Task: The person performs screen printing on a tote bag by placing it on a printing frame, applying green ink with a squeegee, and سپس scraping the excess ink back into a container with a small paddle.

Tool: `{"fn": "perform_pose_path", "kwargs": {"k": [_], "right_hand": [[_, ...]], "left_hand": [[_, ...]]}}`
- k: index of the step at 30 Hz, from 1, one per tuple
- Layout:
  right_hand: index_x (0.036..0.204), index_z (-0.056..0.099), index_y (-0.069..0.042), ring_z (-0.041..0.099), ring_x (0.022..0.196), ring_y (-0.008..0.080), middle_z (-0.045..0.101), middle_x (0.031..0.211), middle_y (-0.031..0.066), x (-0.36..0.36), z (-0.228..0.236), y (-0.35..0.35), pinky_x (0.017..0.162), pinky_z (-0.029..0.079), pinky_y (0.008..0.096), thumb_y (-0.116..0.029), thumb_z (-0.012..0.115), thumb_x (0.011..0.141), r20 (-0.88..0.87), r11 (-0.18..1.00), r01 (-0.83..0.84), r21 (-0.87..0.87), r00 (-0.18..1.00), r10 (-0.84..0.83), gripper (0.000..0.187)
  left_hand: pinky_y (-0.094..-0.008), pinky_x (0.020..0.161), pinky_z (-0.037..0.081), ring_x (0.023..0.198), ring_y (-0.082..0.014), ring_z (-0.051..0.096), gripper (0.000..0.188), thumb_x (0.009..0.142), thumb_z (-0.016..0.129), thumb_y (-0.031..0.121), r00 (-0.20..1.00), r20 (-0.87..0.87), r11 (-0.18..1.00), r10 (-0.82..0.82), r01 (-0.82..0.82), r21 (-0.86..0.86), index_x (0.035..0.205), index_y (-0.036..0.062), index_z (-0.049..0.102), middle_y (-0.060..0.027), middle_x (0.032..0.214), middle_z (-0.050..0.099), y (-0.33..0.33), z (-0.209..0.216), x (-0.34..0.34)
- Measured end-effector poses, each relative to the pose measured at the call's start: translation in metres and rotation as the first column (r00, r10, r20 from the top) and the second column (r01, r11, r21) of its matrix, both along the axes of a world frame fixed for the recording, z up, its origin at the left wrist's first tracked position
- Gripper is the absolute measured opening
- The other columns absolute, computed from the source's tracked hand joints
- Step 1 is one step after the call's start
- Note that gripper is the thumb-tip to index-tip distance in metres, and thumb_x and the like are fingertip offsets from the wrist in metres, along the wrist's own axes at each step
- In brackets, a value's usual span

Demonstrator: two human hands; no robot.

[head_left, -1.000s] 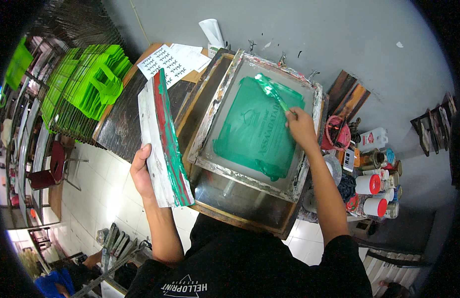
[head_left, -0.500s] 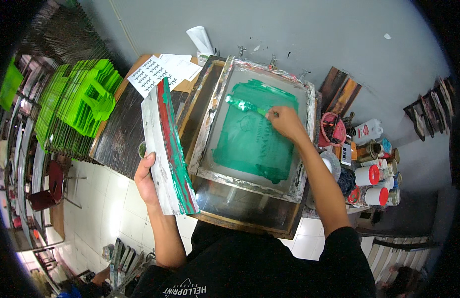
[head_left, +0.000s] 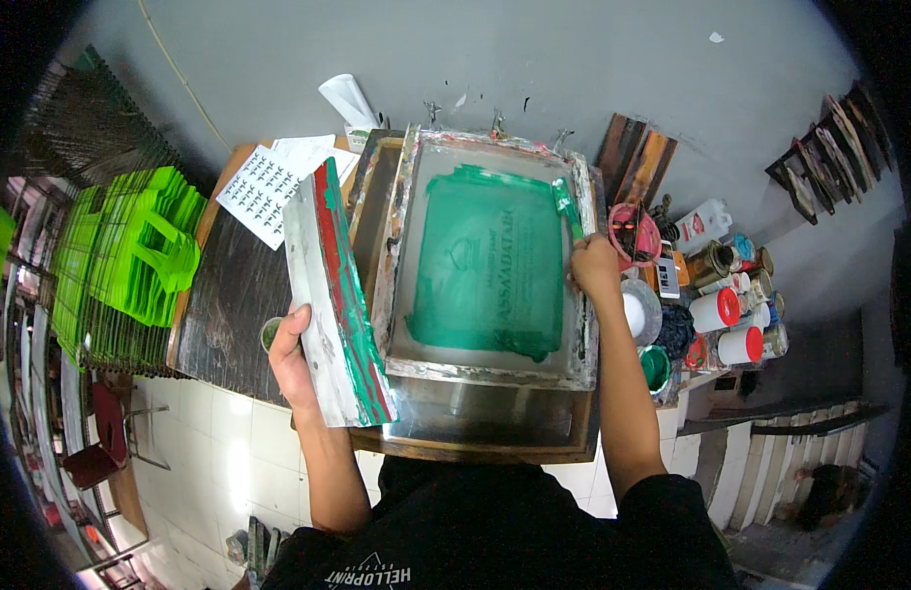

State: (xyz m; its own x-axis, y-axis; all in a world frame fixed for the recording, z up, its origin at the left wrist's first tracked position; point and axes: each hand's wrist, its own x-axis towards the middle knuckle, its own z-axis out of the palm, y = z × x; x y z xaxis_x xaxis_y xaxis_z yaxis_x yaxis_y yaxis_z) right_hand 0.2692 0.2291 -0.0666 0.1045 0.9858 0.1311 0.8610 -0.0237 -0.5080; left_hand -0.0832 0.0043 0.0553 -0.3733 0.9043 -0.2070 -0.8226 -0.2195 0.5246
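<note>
My left hand (head_left: 294, 366) is wrapped round a long squeegee (head_left: 318, 285), held tilted beside the screen. Its pale wooden body carries a dark red blade smeared with green ink. A screen-printing frame (head_left: 490, 377) lies in front of me, its mesh (head_left: 446, 275) covered by a broad green patch with lettering and a small emblem showing through. At the frame's upper right, my right hand (head_left: 598, 265) is closed on a narrow, green-coated spatula (head_left: 565, 202), its end over the patch's right edge. My fingers partly hide the handle.
Right of the frame are an open tub of green ink (head_left: 655, 368), a pink basket (head_left: 635, 236), a phone (head_left: 668, 270) and several jars with red lids (head_left: 714, 311). Printed sheets (head_left: 262, 192) lie at the far left. Bright green bags (head_left: 146, 246) fill a wire rack.
My right hand has moved from the middle of the mesh to its right edge, swinging the spatula from nearly level to upright. The squeegee stays in my left hand. The green ink tub now shows.
</note>
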Motion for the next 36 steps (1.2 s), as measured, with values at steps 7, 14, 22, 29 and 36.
{"fn": "perform_pose_path", "kwargs": {"k": [7, 14, 22, 29, 36], "right_hand": [[0.092, 0.066, 0.007, 0.064, 0.095, 0.05, 0.066, 0.098, 0.0337, -0.077, 0.017, -0.001, 0.085, 0.05, 0.0547, -0.021, 0.058, 0.09, -0.05, 0.985, -0.084, -0.149, 0.996, 0.077, 0.03], [0.098, 0.065, 0.007, 0.063, 0.094, 0.0506, 0.067, 0.096, 0.0314, -0.134, 0.028, 0.018, 0.085, 0.05, 0.0552, -0.019, 0.058, 0.09, 0.019, 0.949, -0.285, -0.132, 0.957, 0.29, 0.028], [0.106, 0.064, 0.001, 0.063, 0.084, 0.048, 0.065, 0.088, 0.0314, -0.096, 0.062, -0.044, 0.075, 0.049, 0.053, -0.016, 0.059, 0.093, 0.059, 0.738, -0.603, -0.302, 0.762, 0.645, 0.021], [0.114, 0.063, -0.007, 0.063, 0.08, 0.0451, 0.066, 0.086, 0.025, -0.068, 0.058, -0.044, 0.071, 0.049, 0.0497, -0.018, 0.06, 0.095, 0.041, 0.445, -0.823, -0.352, 0.462, 0.886, 0.022], [0.115, 0.062, -0.011, 0.063, 0.094, 0.0416, 0.067, 0.099, 0.019, -0.043, 0.077, 0.009, 0.078, 0.05, 0.0513, -0.018, 0.058, 0.095, 0.073, 0.184, -0.881, -0.436, 0.17, 0.983, 0.022]], "left_hand": [[-0.0331, 0.07, 0.06, 0.074, -0.024, 0.071, 0.032, 0.091, 0.059, 0.017, 0.998, -0.031, 0.998, 0.055, -0.056, -0.022, 0.111, -0.0068, 0.062, -0.0169, 0.094, 0.072, -0.003, 0.002, -0.009], [-0.0326, 0.063, 0.061, 0.068, -0.0243, 0.071, 0.033, 0.093, 0.056, 0.019, 0.994, -0.052, 0.995, 0.1, -0.101, -0.021, 0.112, -0.008, 0.061, -0.0181, 0.09, 0.072, -0.02, 0.003, -0.019], [-0.0389, 0.072, 0.063, 0.083, -0.0295, 0.072, 0.044, 0.091, 0.052, 0.015, 0.994, 0.017, 0.991, 0.109, -0.11, 0.082, 0.128, -0.0088, 0.049, -0.0237, 0.107, 0.068, -0.044, -0.007, -0.02], [-0.0403, 0.077, 0.063, 0.09, -0.0318, 0.072, 0.052, 0.09, 0.051, 0.013, 0.99, 0.023, 0.984, 0.139, -0.14, 0.105, 0.137, -0.0088, 0.042, -0.0259, 0.115, 0.066, -0.054, -0.015, 0.002], [-0.0374, 0.078, 0.063, 0.088, -0.0292, 0.073, 0.052, 0.089, 0.052, 0.012, 0.974, 0.018, 0.974, 0.225, -0.225, 0.038, 0.136, -0.0087, 0.044, -0.0248, 0.114, 0.067, -0.061, -0.018, 0.046]]}}
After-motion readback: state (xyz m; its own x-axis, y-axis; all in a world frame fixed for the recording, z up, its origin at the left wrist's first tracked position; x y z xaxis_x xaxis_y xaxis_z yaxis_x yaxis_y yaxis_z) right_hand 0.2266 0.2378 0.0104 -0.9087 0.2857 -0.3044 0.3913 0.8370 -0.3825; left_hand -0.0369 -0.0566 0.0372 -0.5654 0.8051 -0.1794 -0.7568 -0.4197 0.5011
